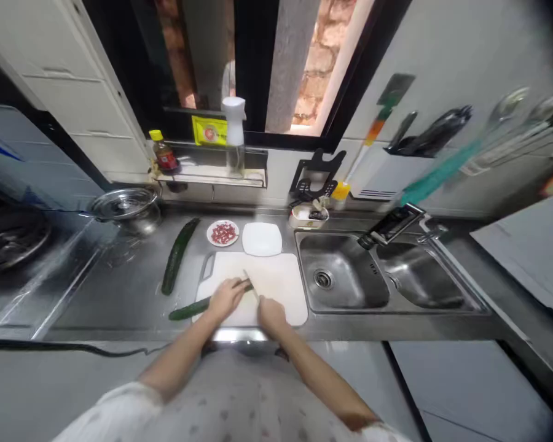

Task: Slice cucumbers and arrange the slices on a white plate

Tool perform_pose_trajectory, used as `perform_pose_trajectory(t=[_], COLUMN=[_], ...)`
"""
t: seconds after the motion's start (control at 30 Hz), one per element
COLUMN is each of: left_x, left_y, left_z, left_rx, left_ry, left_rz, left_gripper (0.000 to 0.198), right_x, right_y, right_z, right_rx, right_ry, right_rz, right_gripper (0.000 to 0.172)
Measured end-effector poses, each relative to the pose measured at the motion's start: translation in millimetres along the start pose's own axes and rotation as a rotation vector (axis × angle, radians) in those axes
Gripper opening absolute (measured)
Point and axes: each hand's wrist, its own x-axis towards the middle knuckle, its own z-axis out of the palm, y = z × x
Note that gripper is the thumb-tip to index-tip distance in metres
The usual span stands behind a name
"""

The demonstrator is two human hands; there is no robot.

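Note:
A white cutting board (276, 279) lies on the steel counter in front of me. Across its left edge lies a green cucumber (188, 309), and my left hand (227, 299) is closed over it, pressing it to the board. My right hand (271, 313) is closed on the handle of a knife (251, 286). The blade points away from me and meets the cucumber's right end just beside my left fingers.
A second cucumber (177, 255) lies on the counter to the left. Behind the board are a small plate of red pieces (222, 233) and an empty white plate (262, 239). A double sink (350, 273) is right of the board, a steel pot (126, 205) at back left.

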Motion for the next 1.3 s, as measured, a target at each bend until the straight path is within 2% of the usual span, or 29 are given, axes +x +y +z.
perform_pose_trajectory(t=[0.17,0.47,0.6,0.83,1.0,1.17,1.3], left_x=[1,1,1,0,0,0,0], left_y=[-1,0,1,1,2,1,0], left_z=[0.4,-3.6,-4.3,-3.7,-3.1,-1.5,-1.4], left_rx=[-0.008,0.007,0.013,0.005,-0.003,0.016,0.025], left_ry=[0.009,0.017,0.022,0.041,0.046,0.044,0.042], left_rz=[0.007,0.012,0.011,0.007,0.004,0.009,0.019], left_gripper=[0.036,0.036,0.036,0.036,0.036,0.036,0.037], right_x=[19,47,44,19,7,20,38], right_y=[-3,-13,-13,-3,0,-5,-9], right_z=[-1,-9,-6,3,7,3,0], right_rx=[0.006,0.078,0.081,0.022,0.008,0.022,0.045], right_ry=[-0.011,0.048,0.054,-0.013,-0.014,-0.031,0.027], right_rz=[0.039,0.029,0.03,0.072,0.083,0.092,0.05], right_gripper=[0.034,0.033,0.034,0.034,0.031,0.032,0.034])
